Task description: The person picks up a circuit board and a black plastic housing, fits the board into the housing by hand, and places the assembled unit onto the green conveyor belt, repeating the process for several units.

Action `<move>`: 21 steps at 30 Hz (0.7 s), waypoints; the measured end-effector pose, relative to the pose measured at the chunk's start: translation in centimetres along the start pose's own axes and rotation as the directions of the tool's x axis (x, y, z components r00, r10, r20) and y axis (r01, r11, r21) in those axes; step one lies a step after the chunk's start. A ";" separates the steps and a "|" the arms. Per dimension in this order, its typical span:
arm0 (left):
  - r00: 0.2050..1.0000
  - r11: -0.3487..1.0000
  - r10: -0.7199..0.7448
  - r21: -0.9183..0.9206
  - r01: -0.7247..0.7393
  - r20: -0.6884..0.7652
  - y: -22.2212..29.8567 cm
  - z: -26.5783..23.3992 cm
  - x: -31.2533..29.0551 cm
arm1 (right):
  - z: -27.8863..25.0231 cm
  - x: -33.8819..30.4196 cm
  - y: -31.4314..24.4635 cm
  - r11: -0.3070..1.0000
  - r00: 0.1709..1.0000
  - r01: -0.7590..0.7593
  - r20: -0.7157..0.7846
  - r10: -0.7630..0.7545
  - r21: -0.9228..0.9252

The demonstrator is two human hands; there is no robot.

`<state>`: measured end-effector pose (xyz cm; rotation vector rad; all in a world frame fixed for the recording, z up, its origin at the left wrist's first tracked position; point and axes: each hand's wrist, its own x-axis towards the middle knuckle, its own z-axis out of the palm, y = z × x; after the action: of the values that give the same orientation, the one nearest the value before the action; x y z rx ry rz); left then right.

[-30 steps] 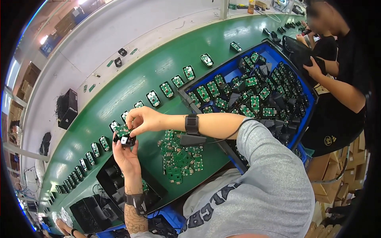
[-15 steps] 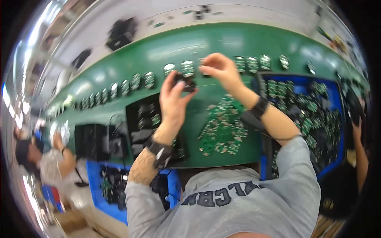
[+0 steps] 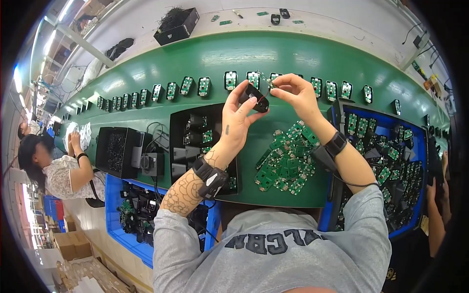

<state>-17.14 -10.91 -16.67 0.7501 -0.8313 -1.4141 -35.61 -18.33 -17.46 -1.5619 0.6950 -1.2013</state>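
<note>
My left hand [image 3: 236,117] grips a black plastic housing [image 3: 256,99], tilted, with its inner side partly showing. A thin red wire runs at the housing toward my right hand. Thumb and forefinger of my right hand [image 3: 299,97] pinch a small green circuit board [image 3: 264,78], held on edge just above the housing. Behind the hands stands a row of black housings with green boards in them, such as this filled housing [image 3: 230,80]. A pile of loose circuit boards [image 3: 286,161] lies on the green table between my forearms.
To the left are a black tray [image 3: 178,117] of housings and a black box [image 3: 116,151] of small dark parts. Blue bins [image 3: 113,224] [image 3: 419,195] flank me. A co-worker [image 3: 66,171] sits at far left; another person's arm [image 3: 436,219] shows at right.
My view has shifted, so the table things sit further right. The right hand has come closer to the left, and a board shows in its fingertips beside the housing.
</note>
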 end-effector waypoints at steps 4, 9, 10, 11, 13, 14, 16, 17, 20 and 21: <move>1.000 1.000 0.003 0.021 -0.003 0.008 0.0 0.0 0.0 | -0.1 0.1 0.1 0.998 1.000 -0.002 0.010 0.002 -0.059; 0.999 0.999 0.038 -0.006 -0.038 -0.036 0.3 0.7 -0.2 | -0.1 0.0 0.0 0.993 1.000 0.007 0.020 -0.005 -0.116; 0.998 0.999 0.049 -0.003 -0.049 -0.041 0.4 0.7 -0.2 | -0.1 0.0 0.0 0.988 1.000 0.008 0.027 -0.004 -0.151; 0.997 0.998 0.059 0.000 -0.060 -0.046 0.4 0.7 -0.3 | -0.1 0.0 -0.1 0.988 1.000 0.008 0.028 -0.004 -0.151; 0.997 0.998 0.067 -0.003 -0.067 -0.049 0.3 0.5 -0.3 | 0.1 -0.2 -0.4 0.993 1.000 0.030 -0.005 -0.031 -0.113; 0.996 0.997 0.073 -0.006 -0.074 -0.053 0.2 0.4 -0.3 | 0.1 -0.1 -0.3 0.993 0.999 0.031 -0.005 -0.032 -0.113; 0.996 0.997 0.072 -0.009 -0.072 -0.051 0.2 0.5 -0.2 | 0.0 -0.1 -0.2 0.996 0.999 0.040 -0.005 -0.041 -0.082; 0.996 0.997 0.071 -0.011 -0.072 -0.050 0.2 0.5 -0.2 | 0.0 -0.1 -0.2 0.996 0.999 0.040 -0.006 -0.041 -0.082; 0.996 0.998 0.071 0.001 -0.071 -0.045 0.1 0.5 -0.2 | 0.0 -0.1 0.0 0.996 1.000 0.021 0.001 -0.021 -0.090; 0.996 0.997 0.071 0.001 -0.071 -0.046 0.1 0.5 -0.2 | 0.0 -0.1 -0.1 0.996 1.000 0.017 0.001 -0.017 -0.086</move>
<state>-17.50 -10.65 -16.28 0.7431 -0.8146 -1.3291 -35.69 -18.20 -17.44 -1.6423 0.7431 -1.1970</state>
